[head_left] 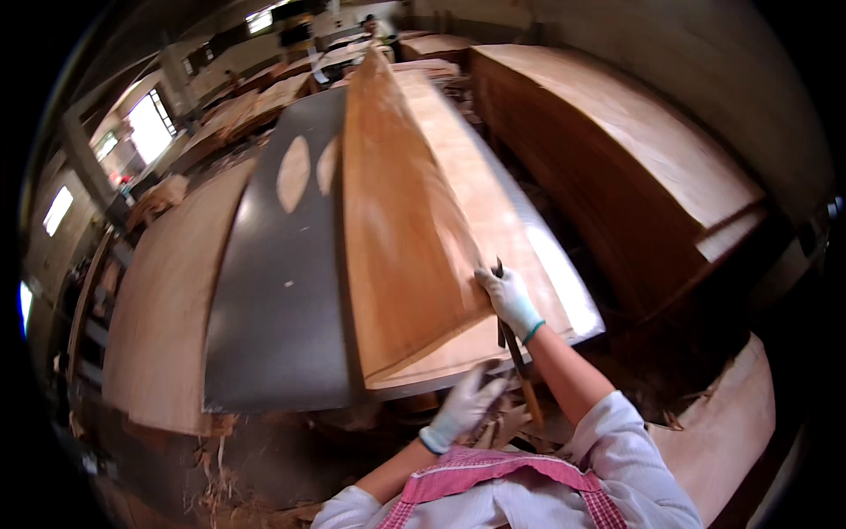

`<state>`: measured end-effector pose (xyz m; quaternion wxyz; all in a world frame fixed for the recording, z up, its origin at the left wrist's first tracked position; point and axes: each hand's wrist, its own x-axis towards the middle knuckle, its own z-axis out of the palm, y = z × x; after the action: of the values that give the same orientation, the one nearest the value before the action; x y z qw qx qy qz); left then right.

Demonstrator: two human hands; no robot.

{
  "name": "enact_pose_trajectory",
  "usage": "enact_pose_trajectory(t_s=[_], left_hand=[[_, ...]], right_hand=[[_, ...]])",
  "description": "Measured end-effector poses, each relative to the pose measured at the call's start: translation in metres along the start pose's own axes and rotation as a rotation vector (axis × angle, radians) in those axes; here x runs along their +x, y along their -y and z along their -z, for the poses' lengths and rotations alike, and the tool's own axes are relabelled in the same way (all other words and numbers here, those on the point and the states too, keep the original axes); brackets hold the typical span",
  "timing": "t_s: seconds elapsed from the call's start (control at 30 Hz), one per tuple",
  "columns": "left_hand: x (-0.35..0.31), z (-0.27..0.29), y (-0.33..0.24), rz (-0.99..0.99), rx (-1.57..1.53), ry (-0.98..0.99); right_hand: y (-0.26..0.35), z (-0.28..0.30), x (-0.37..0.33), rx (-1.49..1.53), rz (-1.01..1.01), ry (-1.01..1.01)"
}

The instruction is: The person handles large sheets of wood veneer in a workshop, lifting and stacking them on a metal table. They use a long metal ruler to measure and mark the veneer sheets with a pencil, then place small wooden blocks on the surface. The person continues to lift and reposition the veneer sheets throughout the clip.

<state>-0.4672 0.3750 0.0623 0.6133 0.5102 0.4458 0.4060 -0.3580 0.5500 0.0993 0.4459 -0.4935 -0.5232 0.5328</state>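
Two gloved hands are at work near the centre and lower centre of the frame. The right hand (509, 300), right of centre, is closed on one long, narrow tool (518, 360), dark above and brown at its lower end. Its fingertips meet the right edge of one brown sheet (401, 238); whether they pinch it I cannot tell. The left hand (463, 406), lower and blurred, has its fingers loosely spread and its thumb apart, just below the near edge of the counter (273, 300).

The one brown sheet stands slightly bowed in the middle of the frame, running from the top centre down to the counter's near edge. One pale sheet (502, 212) lies partly under it and shows along its right side and near end. Left of the brown sheet, two pale leaf-shaped patches (293, 174) show on the dark counter top, the second partly covered by the brown sheet.

One pale wooden panel (172, 300) fills the left of the frame, one tall stack (608, 167) the upper right, and one curved pale sheet (727, 428) the lower right. Two white sleeves (639, 450) and one pink apron (502, 465) appear at the bottom.
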Motion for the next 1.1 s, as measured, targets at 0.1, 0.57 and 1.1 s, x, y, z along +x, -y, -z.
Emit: enact_pose_trajectory(t_s=[0.1,0.57,1.1], left_hand=[[0.022,-0.019,0.043,0.116,-0.093,-0.092],[0.233,-0.184,0.051,0.404,-0.17,0.17],[0.489,-0.369,0.123,-0.326,-1.272,-0.374]], right_hand=[[0.03,0.109,0.024,-0.217,0.053,-0.01],[0.128,0.549,0.116,-0.278,0.037,-0.204],[0.165,1.007,0.198,-0.526,0.064,-0.251]])
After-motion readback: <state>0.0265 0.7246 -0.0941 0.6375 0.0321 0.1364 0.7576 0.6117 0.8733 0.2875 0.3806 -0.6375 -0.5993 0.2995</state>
